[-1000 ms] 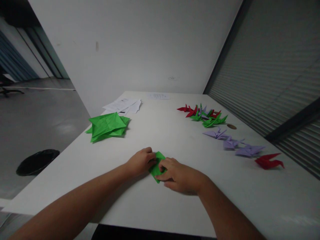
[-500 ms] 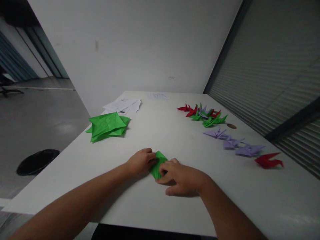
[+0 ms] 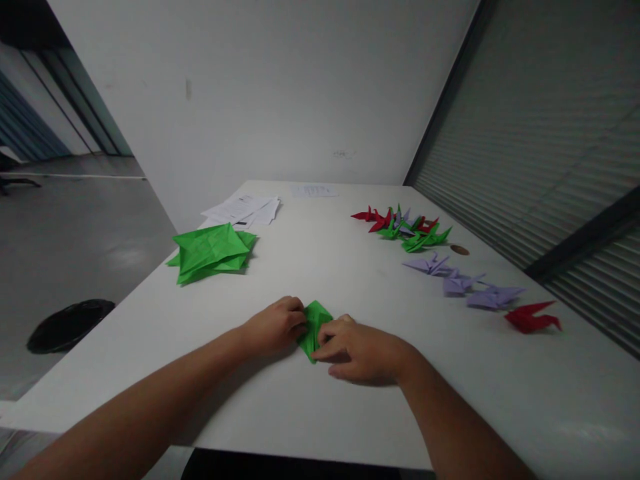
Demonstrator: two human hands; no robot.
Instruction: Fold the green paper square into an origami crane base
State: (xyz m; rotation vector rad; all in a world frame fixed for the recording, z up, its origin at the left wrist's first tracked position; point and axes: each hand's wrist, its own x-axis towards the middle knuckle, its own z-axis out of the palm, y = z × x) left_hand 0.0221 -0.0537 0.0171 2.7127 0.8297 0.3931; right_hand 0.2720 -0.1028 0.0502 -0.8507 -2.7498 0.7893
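Note:
A small folded green paper [image 3: 315, 321], diamond-shaped, lies on the white table near its front edge. From the left, my left hand [image 3: 277, 325] grips its edge with curled fingers. My right hand [image 3: 361, 348] is on the paper's right side, fingers bent and pressed on it near the lower corner. Parts of the paper are hidden under the fingers of both hands.
Left on the table [image 3: 320, 267] is a stack of green folded papers [image 3: 213, 253], with printed sheets [image 3: 245, 209] behind. Several red, green and purple paper cranes [image 3: 407, 227] sit at the right. A black-lined bin [image 3: 70, 325] stands on the floor.
The right hand's fingers have shifted slightly on the paper, and its thumb is nearer the other fingers. More of the paper's lower corner shows. The whole view has moved a little.

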